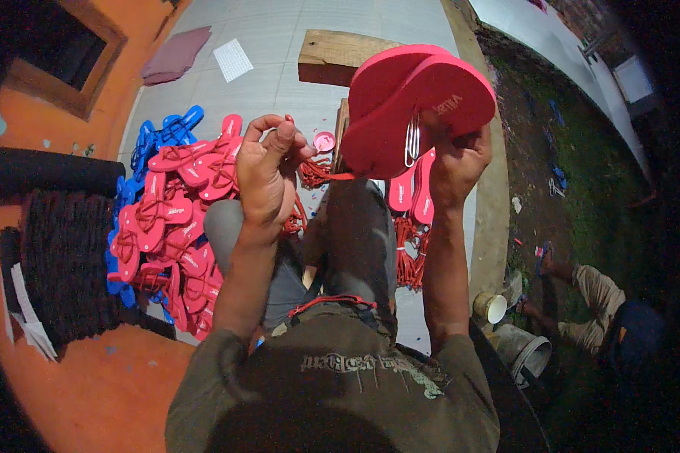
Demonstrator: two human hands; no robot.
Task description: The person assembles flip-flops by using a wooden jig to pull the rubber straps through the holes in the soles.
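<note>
My right hand is closed around two red foam flip-flop soles, held one against the other above my knees. A bent metal wire tool, like a large paper clip, stands against the face of the soles beside its fingers. To the left, my left hand is raised with thumb and fingers pinched together. A tiny red bit shows at its fingertips, too small to name. A red strap runs between this hand and the lower edge of the soles; where its ends go is hidden.
A heap of finished red flip-flops lies left, with blue ones behind. A wooden block, a pink cup and bundled red straps are around my legs. A black roll lies far left; another person is at right.
</note>
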